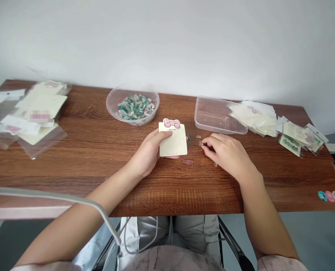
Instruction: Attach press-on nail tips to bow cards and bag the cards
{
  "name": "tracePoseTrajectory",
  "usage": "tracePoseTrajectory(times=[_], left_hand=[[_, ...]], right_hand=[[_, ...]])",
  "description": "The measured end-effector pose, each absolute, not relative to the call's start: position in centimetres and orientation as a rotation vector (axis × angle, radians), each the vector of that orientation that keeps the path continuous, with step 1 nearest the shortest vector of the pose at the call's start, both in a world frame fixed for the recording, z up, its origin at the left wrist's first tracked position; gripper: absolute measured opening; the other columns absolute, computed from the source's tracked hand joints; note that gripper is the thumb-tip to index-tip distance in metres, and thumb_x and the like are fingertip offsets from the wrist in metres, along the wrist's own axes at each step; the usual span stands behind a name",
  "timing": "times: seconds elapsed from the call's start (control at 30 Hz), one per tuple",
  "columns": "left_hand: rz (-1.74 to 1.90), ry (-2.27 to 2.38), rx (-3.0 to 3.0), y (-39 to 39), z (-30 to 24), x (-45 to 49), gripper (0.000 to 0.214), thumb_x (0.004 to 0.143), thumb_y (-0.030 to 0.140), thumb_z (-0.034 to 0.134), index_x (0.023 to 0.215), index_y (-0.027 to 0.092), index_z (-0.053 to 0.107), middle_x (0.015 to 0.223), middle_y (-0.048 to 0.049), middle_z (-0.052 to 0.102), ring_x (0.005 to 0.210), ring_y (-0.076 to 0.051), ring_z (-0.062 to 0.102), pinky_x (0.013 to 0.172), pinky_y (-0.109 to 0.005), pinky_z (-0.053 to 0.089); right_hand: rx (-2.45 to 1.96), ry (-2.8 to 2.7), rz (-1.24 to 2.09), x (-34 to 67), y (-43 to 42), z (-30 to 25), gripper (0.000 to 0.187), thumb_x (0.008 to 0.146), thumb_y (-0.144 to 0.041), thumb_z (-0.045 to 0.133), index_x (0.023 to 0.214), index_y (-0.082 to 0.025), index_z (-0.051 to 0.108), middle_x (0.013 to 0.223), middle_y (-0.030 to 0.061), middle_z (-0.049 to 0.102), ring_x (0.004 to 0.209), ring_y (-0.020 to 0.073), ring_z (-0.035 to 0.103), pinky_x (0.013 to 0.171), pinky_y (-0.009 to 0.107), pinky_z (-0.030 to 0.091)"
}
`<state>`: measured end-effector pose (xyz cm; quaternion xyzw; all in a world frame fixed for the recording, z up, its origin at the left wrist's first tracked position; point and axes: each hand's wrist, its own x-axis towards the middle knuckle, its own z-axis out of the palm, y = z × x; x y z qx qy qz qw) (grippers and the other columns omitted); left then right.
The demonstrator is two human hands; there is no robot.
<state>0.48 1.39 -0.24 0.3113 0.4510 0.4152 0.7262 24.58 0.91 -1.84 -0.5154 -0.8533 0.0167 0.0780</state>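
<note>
My left hand grips a cream backing card with a pink bow top, thumb on its face and fingers behind it. My right hand is just right of the card, its fingertips pinching a small clear false nail. Loose nails lie on the wooden table around both hands: a green one, a clear one, a pink one, and a clear one partly behind my right hand.
A round clear bowl of green and clear nails stands behind the card. To its right are a clear plastic tub, a stack of cards and bags, and filled bags. More bags and cards lie far left. A grey cable crosses my left forearm.
</note>
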Motion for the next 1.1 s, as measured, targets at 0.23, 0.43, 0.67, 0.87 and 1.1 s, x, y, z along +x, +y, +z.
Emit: tracePoseTrajectory(times=[0.23, 0.43, 0.67, 0.87, 1.1], left_hand=[[0.921, 0.984, 0.667, 1.6, -0.2, 0.4, 0.048, 0.082, 0.034, 0.070, 0.124, 0.012, 0.069, 0.124, -0.0182, 0.075, 0.104, -0.032, 0.073, 0.056, -0.030, 0.063], [0.896, 0.986, 0.709, 1.3, -0.2, 0.6, 0.053, 0.076, 0.032, 0.077, 0.123, 0.012, 0.067, 0.116, -0.0170, 0.077, 0.094, -0.031, 0.074, 0.058, -0.032, 0.061], [0.790, 0.940, 0.842, 0.2, -0.7, 1.0, 0.044, 0.076, 0.023, 0.081, 0.117, 0.019, 0.065, 0.107, -0.0064, 0.076, 0.092, -0.025, 0.070, 0.079, -0.036, 0.056], [0.750, 0.907, 0.928, -0.1, -1.3, 0.9, 0.031, 0.085, 0.028, 0.073, 0.115, 0.021, 0.068, 0.108, -0.0040, 0.072, 0.099, -0.023, 0.064, 0.087, -0.034, 0.048], [0.761, 0.902, 0.858, -0.2, -1.5, 1.2, 0.029, 0.091, 0.034, 0.067, 0.116, 0.021, 0.065, 0.105, -0.0037, 0.070, 0.095, -0.021, 0.062, 0.084, -0.032, 0.046]], right_hand=[[-1.570, -2.492, 0.178, 25.5, 1.1, -1.3, 0.013, 0.098, -0.019, 0.061, 0.090, -0.019, 0.072, 0.087, 0.0040, 0.074, 0.077, 0.0214, 0.067, 0.072, 0.035, 0.049], [-1.334, -2.336, 0.152, 25.3, 0.6, -0.4, 0.014, 0.100, -0.020, 0.058, 0.094, -0.019, 0.071, 0.080, 0.0031, 0.069, 0.074, 0.0192, 0.064, 0.070, 0.034, 0.052], [-1.033, -2.332, -0.041, 23.3, -0.4, -0.3, 0.011, 0.098, -0.015, 0.062, 0.097, -0.020, 0.071, 0.088, 0.0058, 0.077, 0.077, 0.0194, 0.070, 0.074, 0.035, 0.056], [-1.027, -2.349, -0.135, 21.6, -0.9, -0.5, 0.013, 0.099, -0.019, 0.061, 0.092, -0.022, 0.072, 0.083, 0.0030, 0.075, 0.071, 0.0173, 0.067, 0.068, 0.033, 0.051], [-1.049, -2.345, -0.195, 21.1, -1.0, -0.5, 0.016, 0.100, -0.019, 0.059, 0.089, -0.022, 0.070, 0.082, 0.0016, 0.074, 0.068, 0.0152, 0.063, 0.065, 0.031, 0.049]])
